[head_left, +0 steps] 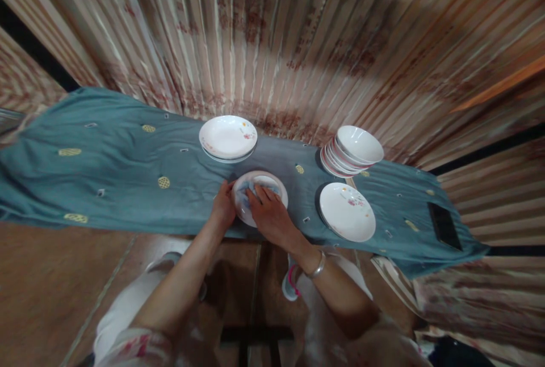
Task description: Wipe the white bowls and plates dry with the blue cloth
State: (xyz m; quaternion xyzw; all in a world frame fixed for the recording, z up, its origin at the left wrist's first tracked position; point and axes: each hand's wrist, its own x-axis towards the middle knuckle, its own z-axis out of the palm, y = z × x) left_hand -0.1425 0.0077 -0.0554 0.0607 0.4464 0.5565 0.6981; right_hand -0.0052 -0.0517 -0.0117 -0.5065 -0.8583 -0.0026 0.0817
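A white plate (pixel 282 187) lies near the front edge of the cloth-covered table, between my hands. My left hand (pixel 223 206) grips its left rim, the fingers partly hidden beneath the edge. Over the plate's middle, my right hand (pixel 271 216) presses down on a crumpled pale blue cloth (pixel 243 192). The fingers of that hand lie over the cloth and cover part of it. A silver bangle circles the right wrist.
Behind the plate stand stacked floral plates (pixel 227 135). To the right are another plate stack (pixel 347 212) and several nested bowls (pixel 360 144). A black phone-like slab (pixel 444 225) lies at the far right on the green tablecloth (pixel 123 168). Pleated curtains hang behind.
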